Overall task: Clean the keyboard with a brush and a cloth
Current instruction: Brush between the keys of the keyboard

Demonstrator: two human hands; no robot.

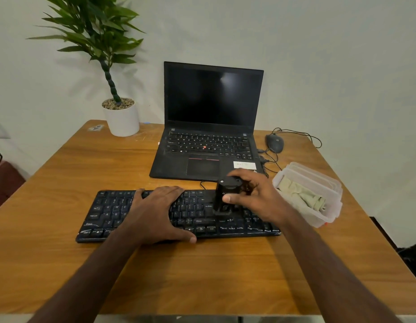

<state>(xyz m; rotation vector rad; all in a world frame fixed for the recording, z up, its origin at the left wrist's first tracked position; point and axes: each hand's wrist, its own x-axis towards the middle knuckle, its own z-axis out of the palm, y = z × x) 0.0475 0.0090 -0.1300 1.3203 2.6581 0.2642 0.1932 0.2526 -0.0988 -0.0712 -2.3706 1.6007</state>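
- The keyboard (179,215) lies flat on the wooden table (202,276), just in front of the open laptop (209,127) and square to the person, which puts every key row within reach of both hands.
- The left hand (155,213) rests palm-down across the middle of the keyboard, fingers straight and spread, thumb at the near edge; I judge it is there to pin the board so it does not slide under the strokes.
- The right hand (251,194) grips a stubby black brush (225,197) upright over the keyboard's right part, near the Enter key, thumb on the near face and fingers curled round the far side. Held upright, its lower end meets the keys squarely.
- The bristles cannot be made out: the brush's lower end merges with the dark keys, so whether it touches them or hovers just above is unclear.
- The cloth (302,194) sits crumpled in a clear plastic tub (328,206) just right of the keyboard, apparently parked for the wiping step.
- The left hand hides the keyboard's middle keys; dust on the keys is too fine to judge.
- Beyond the keyboard, right of the laptop, lies a wired mouse (275,142); to the laptop's left stands a potted plant (120,113), its top leaves cut off by the frame.
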